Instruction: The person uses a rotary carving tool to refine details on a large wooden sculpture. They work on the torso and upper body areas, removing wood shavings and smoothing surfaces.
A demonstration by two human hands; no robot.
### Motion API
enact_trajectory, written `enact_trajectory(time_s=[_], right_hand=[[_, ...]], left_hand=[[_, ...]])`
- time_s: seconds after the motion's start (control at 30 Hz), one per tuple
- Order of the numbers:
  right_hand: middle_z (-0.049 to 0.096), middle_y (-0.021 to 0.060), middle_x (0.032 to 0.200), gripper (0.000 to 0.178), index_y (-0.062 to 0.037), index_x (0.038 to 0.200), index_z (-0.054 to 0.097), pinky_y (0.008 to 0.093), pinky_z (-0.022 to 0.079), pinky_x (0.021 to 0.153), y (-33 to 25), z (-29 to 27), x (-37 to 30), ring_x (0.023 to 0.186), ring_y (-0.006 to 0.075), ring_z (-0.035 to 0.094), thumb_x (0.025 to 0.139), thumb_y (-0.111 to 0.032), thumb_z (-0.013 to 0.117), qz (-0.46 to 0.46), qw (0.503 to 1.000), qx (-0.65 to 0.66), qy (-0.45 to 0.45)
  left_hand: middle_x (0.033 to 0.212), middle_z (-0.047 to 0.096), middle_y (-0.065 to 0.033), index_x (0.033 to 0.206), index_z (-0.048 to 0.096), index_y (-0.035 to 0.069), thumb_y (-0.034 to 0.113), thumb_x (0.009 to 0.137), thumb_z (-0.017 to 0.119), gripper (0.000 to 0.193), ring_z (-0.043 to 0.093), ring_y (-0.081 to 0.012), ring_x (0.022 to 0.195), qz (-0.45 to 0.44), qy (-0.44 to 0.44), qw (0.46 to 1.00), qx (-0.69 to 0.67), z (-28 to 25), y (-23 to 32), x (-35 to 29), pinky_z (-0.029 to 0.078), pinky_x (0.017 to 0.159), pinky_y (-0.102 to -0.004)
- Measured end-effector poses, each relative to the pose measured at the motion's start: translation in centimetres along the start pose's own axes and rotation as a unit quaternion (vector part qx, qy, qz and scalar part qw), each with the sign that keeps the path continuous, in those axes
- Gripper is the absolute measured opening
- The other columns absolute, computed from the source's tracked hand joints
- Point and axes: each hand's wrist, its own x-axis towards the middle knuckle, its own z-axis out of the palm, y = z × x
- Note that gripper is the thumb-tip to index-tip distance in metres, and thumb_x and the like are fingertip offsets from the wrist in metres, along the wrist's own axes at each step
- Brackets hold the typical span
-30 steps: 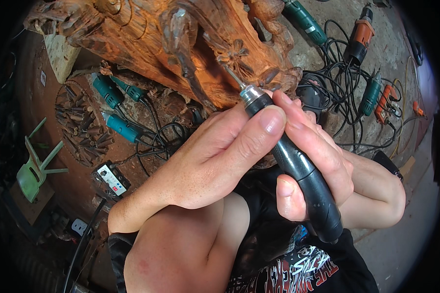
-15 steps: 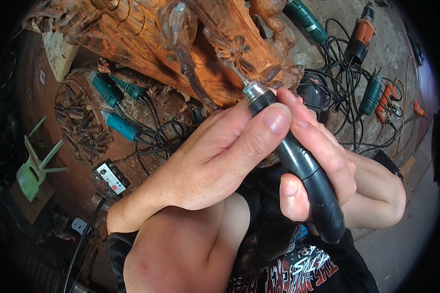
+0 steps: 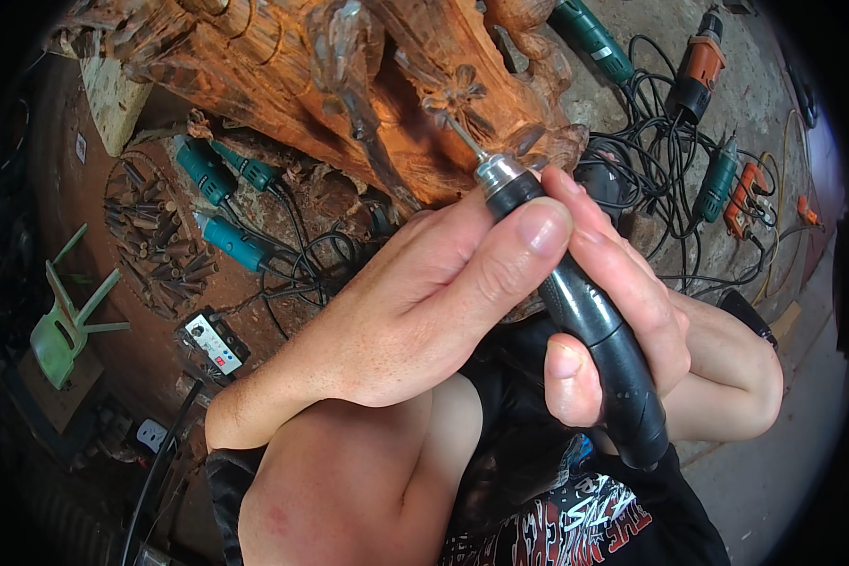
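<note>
A black pen-shaped rotary carving tool (image 3: 590, 316) slants up and left between my hands, with a silver collar and a thin metal bit (image 3: 464, 137) at its front. My left hand (image 3: 415, 302) is closed on the front end, its thumb pressing just behind the collar. Lower down, my right hand (image 3: 632, 274) wraps the body, fingers along the right side and thumb on the left. The bit's tip lies at a small carved flower (image 3: 457, 92) on a reddish-brown wood carving (image 3: 245, 99); whether it touches is hard to tell.
Left of the carving lie several teal power tools (image 3: 236, 243), a pile of brown wooden sticks (image 3: 160, 245) and a white control box (image 3: 212, 344). Tangled black cables (image 3: 646, 141), a green tool (image 3: 594, 42) and an orange tool (image 3: 700, 66) lie on the right. A green plastic chair (image 3: 57, 335) stands far left.
The rotary tool and both hands have shifted slightly to the right, and the bit's tip has moved a little with them. Both hands keep their grip.
</note>
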Motion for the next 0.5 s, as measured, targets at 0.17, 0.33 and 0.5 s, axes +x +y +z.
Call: enact_trajectory(time_s=[0.17, 0.33, 0.5], right_hand=[[0.061, 0.0357, 0.096, 0.046, 0.0163, 0.107, 0.055, 0.0367, 0.055, 0.082, -1.1, -0.7, 1.0, 0.091, 0.039, 0.066, 0.083, -0.023, 0.056, 0.012, 0.999, -0.05, 0.003], [0.063, 0.0313, 0.099, 0.042, 0.0128, 0.109, 0.058, 0.0356, 0.055, 0.08, -1.6, -1.1, 1.3, 0.093, 0.0363, 0.067, 0.078, -0.014, 0.065, 0.035, 0.999, -0.034, -0.013], [0.065, 0.0276, 0.073, 0.043, 0.0181, 0.103, 0.059, 0.035, 0.058, 0.074, -1.2, -1.1, 1.9, 0.084, 0.0374, 0.068, 0.08, -0.018, 0.062, 0.01, 0.998, -0.068, -0.011]], left_hand=[[0.085, 0.053, -0.0018, 0.112, 0.051, 0.0, 0.038, 0.102, 0.036, 0.042, 0.048, -0.0087, 0.078, -0.008, -0.032, 0.999, 0.031, -0.4, 2.4, 0.0, 0.042, 0.071, -0.0244], [0.086, 0.054, -0.0024, 0.113, 0.051, 0.0, 0.038, 0.101, 0.036, 0.043, 0.049, -0.0094, 0.079, 0.011, 0.0, 1.0, 0.019, 0.1, 0.8, 0.0, 0.042, 0.072, -0.0251], [0.088, 0.056, -0.0033, 0.114, 0.05, 0.0, 0.037, 0.101, 0.037, 0.041, 0.051, -0.0109, 0.081, 0.037, 0.013, 0.999, -0.001, 0.2, -0.7, 0.3, 0.043, 0.074, -0.0263]])
